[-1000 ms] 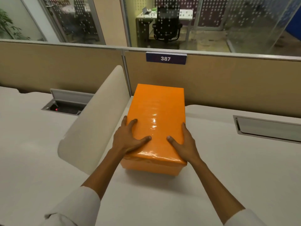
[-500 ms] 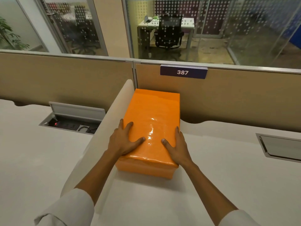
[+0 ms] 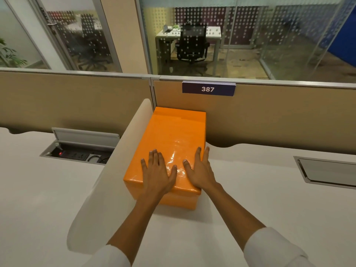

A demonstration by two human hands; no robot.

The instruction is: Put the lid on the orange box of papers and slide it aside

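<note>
White table (image 3: 250, 189): lid (image 3: 171, 143) seated on box (image 3: 179, 201), pushed against divider (image 3: 107, 170); left hand (image 3: 159, 173) and right hand (image 3: 200, 170) lie flat, open; task nearly complete.

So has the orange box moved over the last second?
Yes. The orange box has slid away from the person, toward the tan partition; its far end now sits at the corner under the 387 sign, alongside the white divider.

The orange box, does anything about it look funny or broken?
Nothing looks broken. The lid sits closed on the orange box, and the left hand and right hand lie flat on top. The box sits a bit crooked, its far end by the partition. The open power hatch looks normal.
</note>
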